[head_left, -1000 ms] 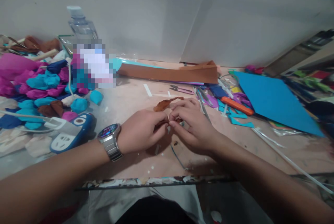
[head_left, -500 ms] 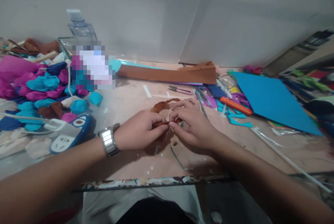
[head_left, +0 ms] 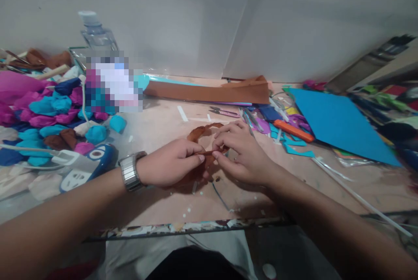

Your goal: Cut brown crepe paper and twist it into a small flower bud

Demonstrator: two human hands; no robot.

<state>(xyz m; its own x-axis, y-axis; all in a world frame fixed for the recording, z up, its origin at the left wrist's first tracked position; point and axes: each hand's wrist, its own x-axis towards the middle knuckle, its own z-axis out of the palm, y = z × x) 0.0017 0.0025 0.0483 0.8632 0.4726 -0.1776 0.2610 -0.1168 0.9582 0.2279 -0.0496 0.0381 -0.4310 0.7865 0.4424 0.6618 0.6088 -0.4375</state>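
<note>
A brown strip of crepe-like paper (head_left: 199,133) curves behind my hands, and part of it runs between them. My left hand (head_left: 170,161), with a metal watch on its wrist, pinches the strip between thumb and forefinger. Just to the right, my right hand (head_left: 240,153) grips the same strip between its thumb and fingers. A short twisted stretch of brown shows between the two thumbs, which are slightly apart. The rest of the strip is hidden by the fingers.
Crumpled coloured paper balls (head_left: 45,106) and a blue-white power socket (head_left: 86,169) crowd the left, near a bottle (head_left: 98,36). Folded brown paper (head_left: 205,92) lies along the wall. Pink snips (head_left: 227,112), an orange cutter (head_left: 291,130) and a blue sheet (head_left: 339,123) lie to the right.
My left hand has shifted left, opening a small gap between the thumbs so more brown strip shows. The loose end behind has drawn left and curved. My right hand stays nearly in place.
</note>
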